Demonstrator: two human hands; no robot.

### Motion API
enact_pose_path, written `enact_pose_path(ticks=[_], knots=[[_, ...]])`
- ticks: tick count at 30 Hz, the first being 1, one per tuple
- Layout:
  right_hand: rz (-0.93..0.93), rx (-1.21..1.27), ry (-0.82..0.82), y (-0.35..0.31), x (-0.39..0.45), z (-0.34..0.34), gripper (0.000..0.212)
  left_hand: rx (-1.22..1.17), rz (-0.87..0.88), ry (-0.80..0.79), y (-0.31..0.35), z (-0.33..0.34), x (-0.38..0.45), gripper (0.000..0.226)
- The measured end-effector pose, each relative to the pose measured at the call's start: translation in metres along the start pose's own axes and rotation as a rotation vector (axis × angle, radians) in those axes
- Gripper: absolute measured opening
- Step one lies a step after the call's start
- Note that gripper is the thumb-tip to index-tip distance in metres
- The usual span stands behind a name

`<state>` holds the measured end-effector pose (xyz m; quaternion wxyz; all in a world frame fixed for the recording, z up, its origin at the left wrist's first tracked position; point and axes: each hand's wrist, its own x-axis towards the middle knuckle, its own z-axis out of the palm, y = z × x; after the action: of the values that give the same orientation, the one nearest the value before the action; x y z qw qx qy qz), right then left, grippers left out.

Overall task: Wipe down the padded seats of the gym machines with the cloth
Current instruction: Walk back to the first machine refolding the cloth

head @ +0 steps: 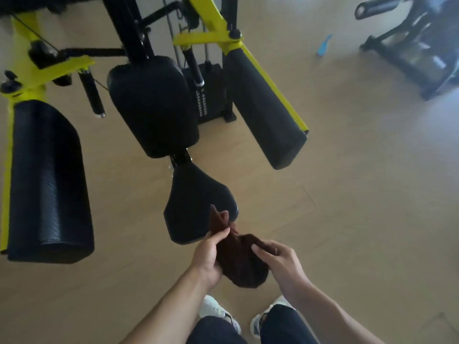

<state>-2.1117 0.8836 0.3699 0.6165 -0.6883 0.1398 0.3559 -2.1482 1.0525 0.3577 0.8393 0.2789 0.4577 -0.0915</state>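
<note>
I hold a dark brown cloth bunched between both hands, just in front of the near edge of the black padded seat. My left hand grips the cloth's left side, thumb on top. My right hand pinches its right side. One corner of the cloth sticks up over the seat's near edge. Behind the seat rises the black back pad. A long black arm pad hangs at the left and another arm pad at the right, both on yellow arms.
The yellow and black machine frame and its weight stack stand behind the pads. Another dark machine is at the far right, with a blue object on the wooden floor. My white shoes are below my hands.
</note>
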Motion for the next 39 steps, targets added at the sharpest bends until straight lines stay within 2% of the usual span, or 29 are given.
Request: enact_pose_path(ticks=[3, 7, 11, 14, 16, 19, 21, 22, 24, 26, 27, 29, 32, 35, 37, 39], knots=[[-0.043, 0.015, 0.108, -0.006, -0.007, -0.039, 0.014, 0.045, 0.06, 0.046, -0.009, 0.033, -0.001, 0.045], [-0.082, 0.167, 0.248, -0.014, -0.012, -0.1, 0.006, 0.212, 0.097, 0.172, -0.036, 0.079, 0.005, 0.038], [-0.058, 0.319, 0.326, -0.025, -0.008, -0.179, 0.006, 0.283, 0.155, 0.233, -0.075, 0.131, 0.018, 0.005], [-0.092, 0.383, 0.382, -0.034, -0.008, -0.241, 0.009, 0.558, 0.258, 0.354, -0.11, 0.168, 0.027, 0.019], [-0.099, 0.389, 0.357, -0.04, -0.012, -0.28, 0.01, 0.659, 0.333, 0.359, -0.128, 0.2, 0.025, 0.029], [0.005, 0.351, 0.204, -0.046, -0.021, -0.328, 0.026, 0.697, 0.427, 0.226, -0.144, 0.251, 0.023, 0.038], [0.125, 0.119, 0.134, -0.05, -0.027, -0.351, 0.048, 0.738, 0.456, 0.087, -0.149, 0.285, 0.024, 0.041], [0.152, -0.044, 0.129, -0.05, -0.026, -0.361, 0.052, 0.747, 0.454, 0.008, -0.15, 0.301, 0.027, 0.04], [0.078, -0.222, 0.197, -0.054, -0.016, -0.375, 0.05, 0.748, 0.435, -0.164, -0.152, 0.332, 0.033, 0.035], [-0.084, -0.117, 0.242, -0.067, -0.003, -0.385, 0.034, 0.775, 0.417, -0.299, -0.155, 0.363, 0.038, 0.033], [-0.143, -0.018, 0.211, -0.076, 0.005, -0.389, 0.035, 0.798, 0.408, -0.348, -0.157, 0.377, 0.041, 0.033], [-0.231, 0.116, 0.157, -0.096, 0.022, -0.396, 0.041, 0.844, 0.397, -0.394, -0.159, 0.405, 0.05, 0.031], [-0.303, 0.037, 0.256, -0.131, 0.045, -0.41, 0.026, 0.838, 0.417, -0.386, -0.159, 0.444, 0.074, 0.029], [-0.314, 0.043, 0.307, -0.16, 0.077, -0.432, 0.027, 0.795, 0.425, -0.363, -0.147, 0.483, 0.115, 0.05], [-0.32, 0.02, 0.338, -0.182, 0.104, -0.448, 0.027, 0.867, 0.463, -0.38, -0.134, 0.512, 0.147, 0.057], [-0.304, -0.033, 0.404, -0.201, 0.135, -0.465, 0.025, 0.98, 0.52, -0.39, -0.12, 0.543, 0.174, 0.05]])
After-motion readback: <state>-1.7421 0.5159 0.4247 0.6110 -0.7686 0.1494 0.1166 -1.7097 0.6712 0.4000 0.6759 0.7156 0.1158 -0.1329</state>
